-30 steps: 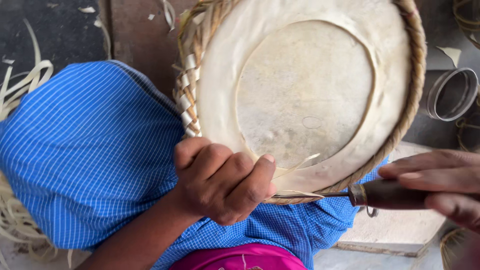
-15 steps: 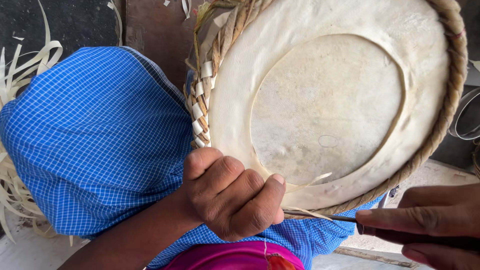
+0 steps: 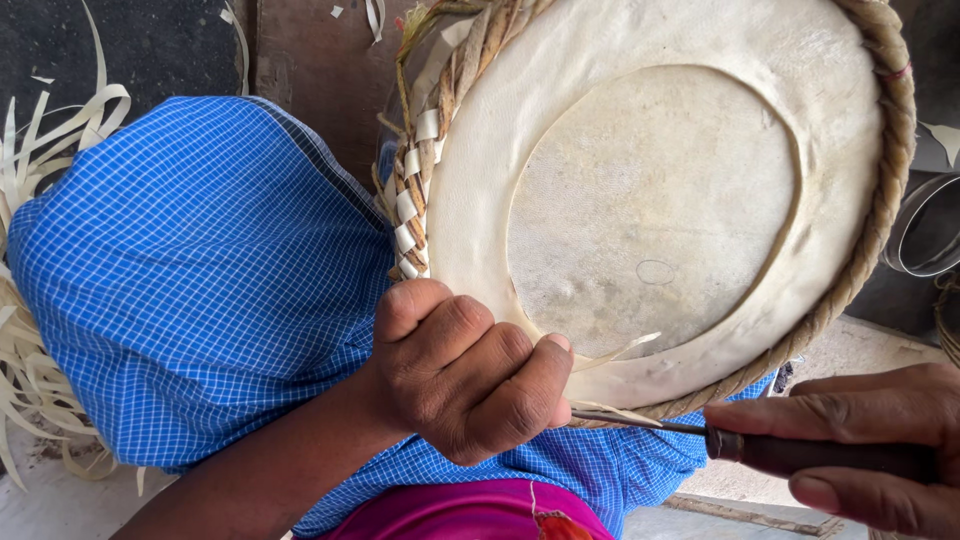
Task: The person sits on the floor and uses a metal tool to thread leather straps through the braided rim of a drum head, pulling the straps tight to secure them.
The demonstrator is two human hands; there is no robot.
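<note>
Right hand (image 3: 880, 450) grips awl (image 3: 700, 436) (tip under drumhead (image 3: 650, 200)); left hand (image 3: 465, 375) fisted.

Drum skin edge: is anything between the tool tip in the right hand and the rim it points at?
Nothing visible. The tool in the right hand has its thin tip right at the drum rim, beside the left hand, which grips that edge. A curled skin strip lies just above.

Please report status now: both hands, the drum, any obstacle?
Left hand fisted at drum head rim. Right hand grips dark-handled tool, tip at rim. Nothing in the way.
</note>
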